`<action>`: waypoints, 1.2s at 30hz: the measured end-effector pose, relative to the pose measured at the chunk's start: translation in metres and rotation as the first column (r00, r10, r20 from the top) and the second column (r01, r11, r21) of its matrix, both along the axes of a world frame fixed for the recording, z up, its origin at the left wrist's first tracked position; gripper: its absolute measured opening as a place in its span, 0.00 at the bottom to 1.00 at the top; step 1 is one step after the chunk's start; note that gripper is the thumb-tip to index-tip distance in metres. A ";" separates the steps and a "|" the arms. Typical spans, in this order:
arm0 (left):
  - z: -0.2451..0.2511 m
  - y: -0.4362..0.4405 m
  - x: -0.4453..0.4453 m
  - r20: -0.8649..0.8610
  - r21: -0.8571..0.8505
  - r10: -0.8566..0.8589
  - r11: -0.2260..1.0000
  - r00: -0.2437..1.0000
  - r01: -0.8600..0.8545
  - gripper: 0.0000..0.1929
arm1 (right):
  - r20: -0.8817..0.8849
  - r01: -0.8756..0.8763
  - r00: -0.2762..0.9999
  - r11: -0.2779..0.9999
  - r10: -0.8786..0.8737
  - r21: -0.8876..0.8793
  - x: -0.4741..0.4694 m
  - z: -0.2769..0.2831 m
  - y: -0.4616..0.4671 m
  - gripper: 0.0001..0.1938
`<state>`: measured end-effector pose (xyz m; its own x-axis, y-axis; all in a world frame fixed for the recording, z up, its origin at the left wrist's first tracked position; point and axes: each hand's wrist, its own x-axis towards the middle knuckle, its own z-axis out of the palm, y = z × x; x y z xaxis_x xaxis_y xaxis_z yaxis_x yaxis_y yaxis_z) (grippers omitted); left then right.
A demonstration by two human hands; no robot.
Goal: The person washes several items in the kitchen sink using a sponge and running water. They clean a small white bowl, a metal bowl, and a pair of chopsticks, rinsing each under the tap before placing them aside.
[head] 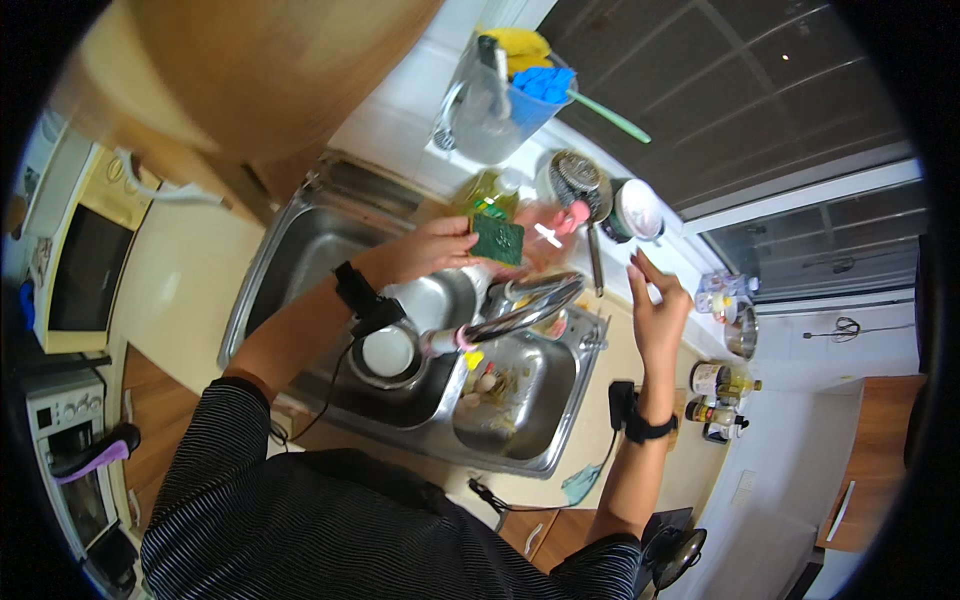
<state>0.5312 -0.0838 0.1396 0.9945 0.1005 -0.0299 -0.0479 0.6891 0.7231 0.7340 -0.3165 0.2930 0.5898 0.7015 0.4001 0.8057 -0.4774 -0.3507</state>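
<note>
My left hand (pixel 435 246) grips the edge of a green scouring sponge (pixel 496 240) above the double-bowl steel sink (pixel 487 448). My right hand (pixel 660 311) is raised by the windowsill, thumb and fingertips close together. Whether something small sits between them is unclear. Below my left wrist, a white bowl (pixel 388 352) rests in a metal pot (pixel 386 381) in the left bowl of the sink. The curved chrome faucet (pixel 536 307) rises between my hands. Food scraps (pixel 495 386) lie in the right bowl. Behind the sponge stands a bottle of yellow-green liquid (pixel 489 193).
A clear plastic container (pixel 487 124) with cloths and a brush stands near the window. Along the sill are a pink-capped bottle (pixel 547 229), a metal strainer (pixel 581 176) and a white-lidded jar (pixel 637 210). Seasoning bottles (pixel 720 380) line the right wall. A cable hangs from each wrist strap.
</note>
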 end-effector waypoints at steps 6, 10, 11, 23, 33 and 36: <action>0.025 -0.004 -0.125 -0.191 0.136 0.193 0.976 0.962 -0.168 0.23 | -0.365 0.040 0.930 0.999 -0.041 -0.010 -0.102 -0.064 -0.101 0.11; 0.029 -0.032 -0.208 -0.345 0.161 0.254 0.965 0.904 -0.209 0.25 | -0.707 -0.019 0.705 0.999 0.046 0.047 -0.184 -0.144 -0.121 0.08; 0.024 -0.043 -0.222 -0.364 0.106 0.250 0.968 0.897 -0.227 0.26 | -0.774 -0.002 0.633 1.000 0.022 0.027 -0.205 -0.162 -0.117 0.10; -0.115 -0.166 -0.188 -0.422 -0.082 0.517 0.797 0.745 -0.599 0.20 | -0.471 0.503 -0.712 0.846 0.521 0.176 -0.292 -0.268 0.007 0.25; -0.102 -0.194 -0.173 -0.442 -0.211 0.532 0.721 0.722 -0.660 0.19 | -0.950 0.235 0.053 0.921 0.308 0.312 -0.296 -0.273 0.019 0.30; -0.111 -0.185 -0.167 -0.595 -0.160 0.439 0.757 0.674 -0.634 0.19 | -0.927 0.171 0.196 0.920 0.318 0.352 -0.304 -0.286 0.014 0.29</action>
<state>0.3640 -0.2691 0.0290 0.5948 0.4981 -0.6309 -0.1945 0.8507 0.4883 0.4303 -0.3023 0.0071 0.6220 0.7422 -0.2496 -0.2622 -0.1029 -0.9595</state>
